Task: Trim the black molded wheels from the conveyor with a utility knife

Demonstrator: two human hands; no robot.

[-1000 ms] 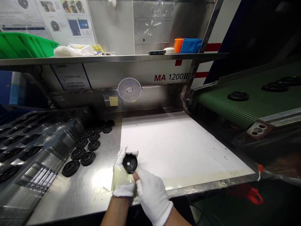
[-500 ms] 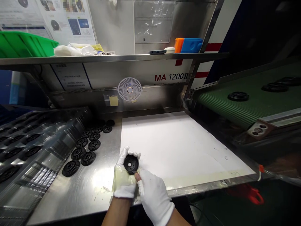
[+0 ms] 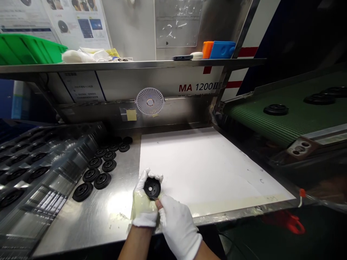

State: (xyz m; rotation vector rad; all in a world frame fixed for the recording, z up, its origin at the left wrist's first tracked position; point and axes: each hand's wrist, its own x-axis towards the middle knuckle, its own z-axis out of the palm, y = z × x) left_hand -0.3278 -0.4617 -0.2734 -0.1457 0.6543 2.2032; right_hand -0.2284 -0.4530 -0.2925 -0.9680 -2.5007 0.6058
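Note:
A round black grooved part point(image 3: 155, 187) with a pale hole at its centre lies in my left hand point(image 3: 144, 207), whose gloved fingers curl round its far rim. My right hand point(image 3: 179, 224), also in a white glove with the thumb tip bare, is closed at the near rim of that part. Something thin and dark shows by the thumb, too small to name. Left of my hands, several similar black parts point(image 3: 102, 180) lie in rows on the metal table point(image 3: 81, 224).
Clear plastic trays point(image 3: 59, 180) with black parts are stacked at left. White paper point(image 3: 195, 166) covers the table's right side. A green conveyor belt point(image 3: 252, 119) carries more parts. On the shelf point(image 3: 151, 65) above a small fan point(image 3: 150, 102) stands a green bin point(image 3: 29, 50).
The whole view has shifted very slightly. Both hands keep nearly the same pose on the black part.

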